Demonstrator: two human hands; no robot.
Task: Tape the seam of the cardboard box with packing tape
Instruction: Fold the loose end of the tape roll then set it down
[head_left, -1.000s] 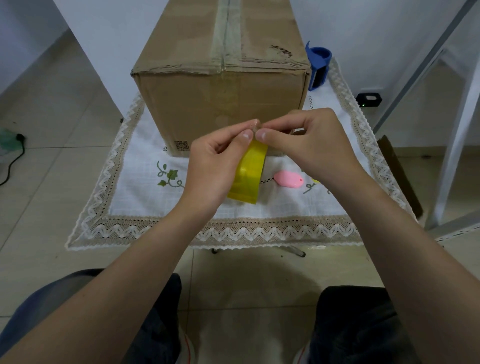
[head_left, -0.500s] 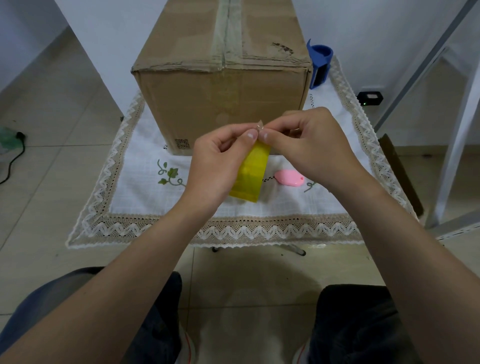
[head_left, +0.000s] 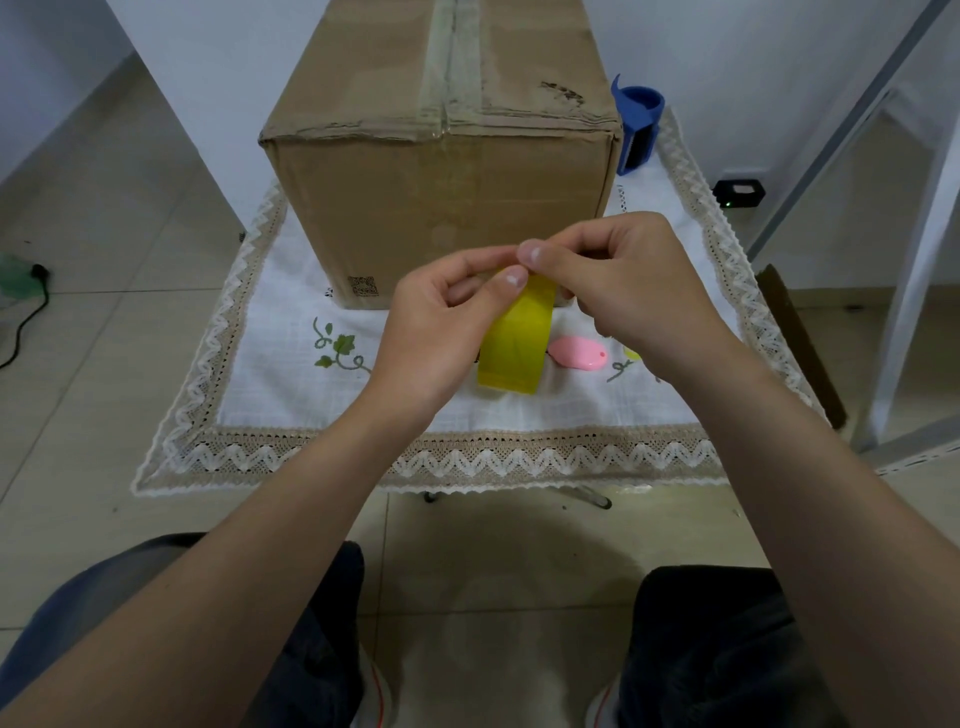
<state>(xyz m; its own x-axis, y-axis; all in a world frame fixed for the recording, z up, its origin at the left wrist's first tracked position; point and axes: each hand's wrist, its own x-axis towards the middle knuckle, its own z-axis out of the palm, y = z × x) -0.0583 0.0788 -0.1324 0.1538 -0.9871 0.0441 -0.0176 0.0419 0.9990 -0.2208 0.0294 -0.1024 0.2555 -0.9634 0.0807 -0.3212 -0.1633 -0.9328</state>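
Floor: pale tiles (head_left: 93, 395), all around and under a small table.
Table: covered by a white cloth (head_left: 280, 395) with a lace edge and sewn green leaves.
Walls: white, behind the table.
Cardboard box (head_left: 447, 208): big and brown, standing on the far part of the cloth, closed on top.
Seam (head_left: 451, 52): runs down the middle of the box top, with a strip of see-through tape over it already; torn, rough paper near the front edge.
Blue tape holder (head_left: 638, 130): just beside the right back corner of the box, on the cloth.
Pink thing (head_left: 577, 352): small and oval, flat on the cloth in front of the box, near the right wrist.
Yellow tape roll (head_left: 514, 343): held up in the air over the cloth, in front of the box, standing on its edge, not touching the box.
Left hand (head_left: 441, 322): curled around the left side of the roll, thumb tip pressed on the top of it.
Right hand (head_left: 618, 280): thumb and first finger pinched together at the top of the roll, right where the left thumb is; hard to tell if a loose end of tape sits between them.
Black box with green light (head_left: 737, 192): on the floor at the right, well apart from the table.
Knees: dark trousers at the bottom, white shoes between them.
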